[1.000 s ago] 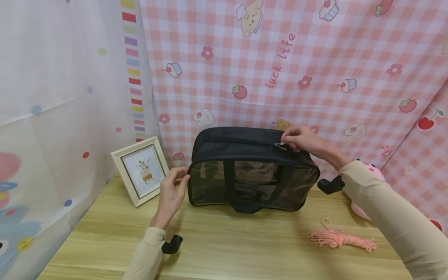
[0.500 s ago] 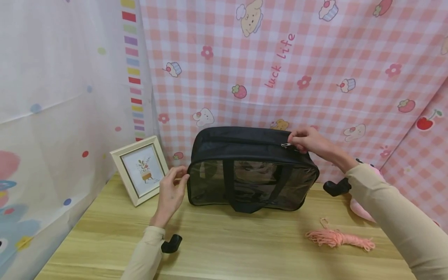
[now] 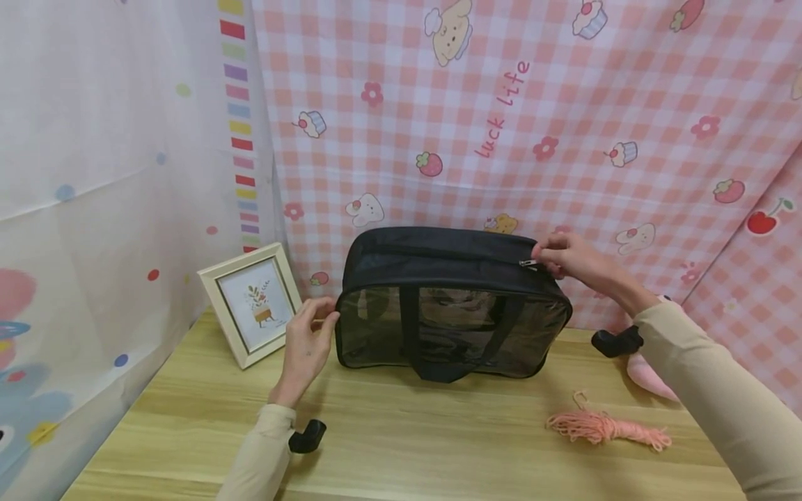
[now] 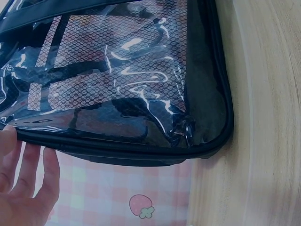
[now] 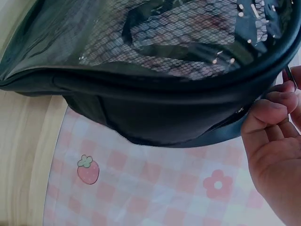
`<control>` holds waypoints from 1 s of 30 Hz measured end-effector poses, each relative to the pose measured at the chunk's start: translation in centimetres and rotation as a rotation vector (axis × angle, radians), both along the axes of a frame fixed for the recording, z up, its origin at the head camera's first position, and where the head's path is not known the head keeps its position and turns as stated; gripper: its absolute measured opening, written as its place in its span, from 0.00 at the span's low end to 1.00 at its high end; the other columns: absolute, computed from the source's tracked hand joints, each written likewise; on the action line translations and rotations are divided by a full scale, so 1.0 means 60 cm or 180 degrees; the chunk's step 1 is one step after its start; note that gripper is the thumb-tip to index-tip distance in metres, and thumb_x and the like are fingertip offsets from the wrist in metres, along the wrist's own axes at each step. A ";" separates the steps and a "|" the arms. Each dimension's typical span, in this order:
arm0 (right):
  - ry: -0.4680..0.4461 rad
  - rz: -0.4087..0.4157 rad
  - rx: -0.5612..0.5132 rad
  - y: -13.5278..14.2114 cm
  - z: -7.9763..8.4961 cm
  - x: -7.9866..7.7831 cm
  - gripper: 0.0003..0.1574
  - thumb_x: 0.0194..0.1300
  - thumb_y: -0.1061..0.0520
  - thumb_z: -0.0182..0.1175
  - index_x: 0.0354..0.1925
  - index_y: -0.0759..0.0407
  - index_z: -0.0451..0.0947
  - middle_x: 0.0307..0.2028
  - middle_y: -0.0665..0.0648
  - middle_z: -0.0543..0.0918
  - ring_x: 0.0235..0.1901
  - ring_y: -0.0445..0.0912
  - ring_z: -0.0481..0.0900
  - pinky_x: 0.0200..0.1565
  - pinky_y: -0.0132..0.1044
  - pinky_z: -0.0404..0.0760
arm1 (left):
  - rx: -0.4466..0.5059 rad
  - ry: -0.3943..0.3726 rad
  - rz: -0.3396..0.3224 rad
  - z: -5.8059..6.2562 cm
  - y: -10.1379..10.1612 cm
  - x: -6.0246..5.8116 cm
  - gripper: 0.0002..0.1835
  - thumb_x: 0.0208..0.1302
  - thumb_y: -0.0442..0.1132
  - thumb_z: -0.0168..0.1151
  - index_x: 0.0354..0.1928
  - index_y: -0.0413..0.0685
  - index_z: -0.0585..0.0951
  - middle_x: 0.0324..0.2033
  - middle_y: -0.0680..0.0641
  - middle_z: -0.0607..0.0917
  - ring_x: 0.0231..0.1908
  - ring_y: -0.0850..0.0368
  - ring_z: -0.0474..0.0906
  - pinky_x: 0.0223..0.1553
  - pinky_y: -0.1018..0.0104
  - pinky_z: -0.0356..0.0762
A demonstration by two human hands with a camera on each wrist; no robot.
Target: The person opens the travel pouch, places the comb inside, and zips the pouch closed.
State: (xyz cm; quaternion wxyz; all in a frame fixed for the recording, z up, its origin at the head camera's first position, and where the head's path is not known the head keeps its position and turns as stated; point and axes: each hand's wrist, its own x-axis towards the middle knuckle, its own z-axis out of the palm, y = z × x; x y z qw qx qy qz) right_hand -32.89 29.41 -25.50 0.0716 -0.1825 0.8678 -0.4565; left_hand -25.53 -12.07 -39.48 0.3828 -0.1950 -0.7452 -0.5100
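Observation:
A black bag (image 3: 376, 327) with a smoky see-through front panel stands upright on the table, its strap handle hanging down the front. My left hand (image 3: 309, 348) pinches the bag's left edge. In the left wrist view, the thumb of my left hand (image 4: 28, 183) is at the front of the piped rim and the fingers are behind it. At the top right of the bag, my right hand (image 3: 576, 263) pinches a silver zipper pull (image 3: 528, 264). The right wrist view has my right hand (image 5: 275, 136) with thumb and fingertips together beside the bag's dark end panel.
A cream picture frame (image 3: 228, 320) leans at the left, close to my left hand. A bundle of pink cord (image 3: 608, 428) lies front right on the wooden table (image 3: 401, 438). Partly behind my right sleeve sits a pink plush toy (image 3: 648, 376). A checked pink cloth (image 3: 401, 132) hangs behind the bag.
My right hand has drawn the zipper pull rightward along the top of the bag, towards its right end. My left hand has stayed at the left edge.

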 end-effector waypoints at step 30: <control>-0.0204 -0.0437 -0.0315 0.088 -0.051 0.014 0.12 0.72 0.61 0.46 0.43 0.70 0.71 0.24 0.53 0.67 0.23 0.43 0.66 0.27 0.34 0.71 | 0.0019 0.0003 0.0012 0.000 0.004 0.001 0.08 0.58 0.20 0.61 0.40 0.29 0.79 0.31 0.36 0.80 0.33 0.45 0.78 0.34 0.74 0.77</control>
